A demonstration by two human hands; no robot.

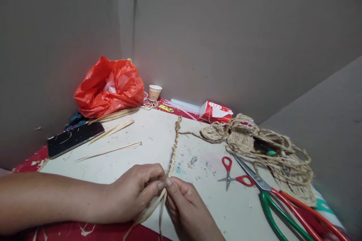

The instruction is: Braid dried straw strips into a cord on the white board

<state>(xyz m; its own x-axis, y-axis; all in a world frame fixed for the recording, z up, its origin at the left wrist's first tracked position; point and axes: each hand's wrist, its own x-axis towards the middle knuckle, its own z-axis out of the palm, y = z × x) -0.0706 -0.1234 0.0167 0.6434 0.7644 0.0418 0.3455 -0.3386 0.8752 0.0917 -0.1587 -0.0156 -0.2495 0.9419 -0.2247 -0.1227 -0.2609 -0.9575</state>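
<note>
My left hand (135, 192) and my right hand (186, 207) meet at the near edge of the white table (118, 165). Both pinch the near end of a braided straw cord (174, 147) that runs away from me across the table. Loose flat straw strands (149, 211) hang down from between my fingers toward me. Fingers of both hands are closed on the straw.
A black phone (75, 138) lies at the left, with loose straw strips (113, 130) beside it. A red plastic bag (110, 86) and a small paper cup (154, 92) sit at the back. Small red scissors (236, 175), large green-and-red scissors (277, 203) and woven straw pieces (254, 139) lie at the right.
</note>
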